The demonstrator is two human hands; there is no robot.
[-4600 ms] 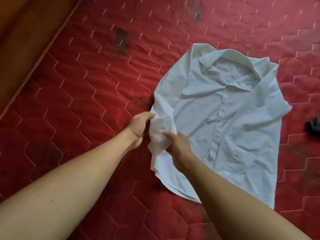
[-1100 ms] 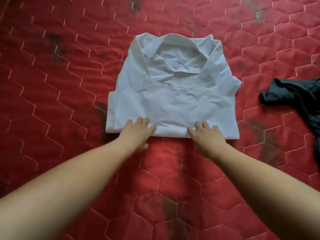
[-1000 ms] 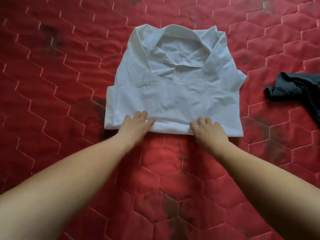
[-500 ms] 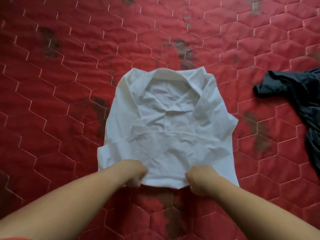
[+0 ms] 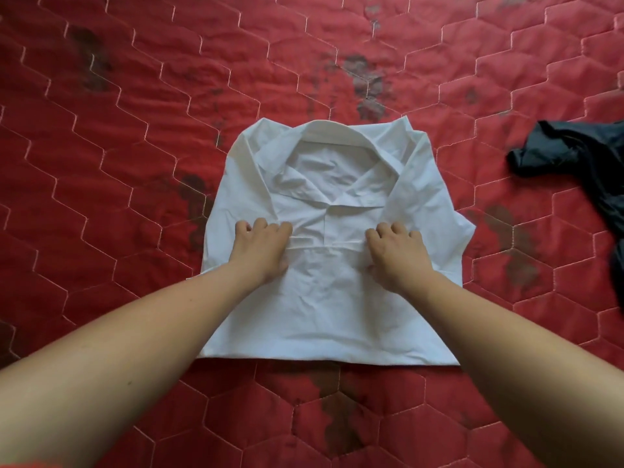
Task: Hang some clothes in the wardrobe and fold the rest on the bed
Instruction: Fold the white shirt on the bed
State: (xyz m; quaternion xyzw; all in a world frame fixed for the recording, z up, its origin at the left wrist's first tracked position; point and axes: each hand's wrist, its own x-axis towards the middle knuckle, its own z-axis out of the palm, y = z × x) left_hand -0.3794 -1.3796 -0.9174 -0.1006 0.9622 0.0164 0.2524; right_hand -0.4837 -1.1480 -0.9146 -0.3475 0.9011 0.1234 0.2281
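Head view: a white shirt [image 5: 324, 309] is laid folded on the red quilted bed [image 5: 135, 136], collar at the far end, hem doubled up to the chest. The folded edge is gripped by the left hand [image 5: 261, 253] and right hand [image 5: 398, 256], fingers curled. A dark garment [image 5: 580, 157] lies well apart at the right.

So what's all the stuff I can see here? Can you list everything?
white shirt: one, white, folded, collar up, lying in the middle of the bed
dark garment: one, dark blue-black, crumpled at the right edge, apart from the shirt
bed cover: one, red, quilted in hexagons with dark patches, under everything
left hand: one, resting on the shirt's folded edge, fingers curled
right hand: one, on the same folded edge, fingers curled
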